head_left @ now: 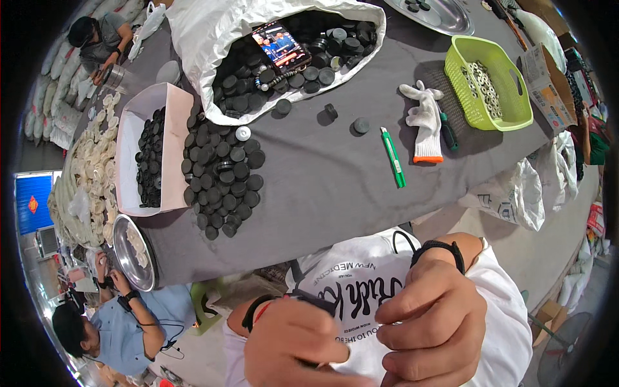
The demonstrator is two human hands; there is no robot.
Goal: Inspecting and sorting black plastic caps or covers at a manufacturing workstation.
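My left hand point(293, 338) is in front of my white shirt, its fingers curled in and partly smeared by motion. A dark edge shows beneath those fingers, too little of it to name. To its right, my right hand point(435, 316) is also curled, fingertips turned toward the left hand; whatever it may hold is hidden. Both wrists wear dark bands. Beyond the hands, on the grey table, a pile of black round caps point(222, 174) lies at left. A green utility knife point(393, 158) and a white glove point(425, 119) with an orange cuff lie at right.
A white sack point(193, 48) spills black caps, with a phone point(282, 46) on top. A pink box point(174, 148) holds small black parts. Steel trays point(149, 274), a green basket point(474, 119) of rings and a screwdriver point(449, 132) stand around. Two people work at left.
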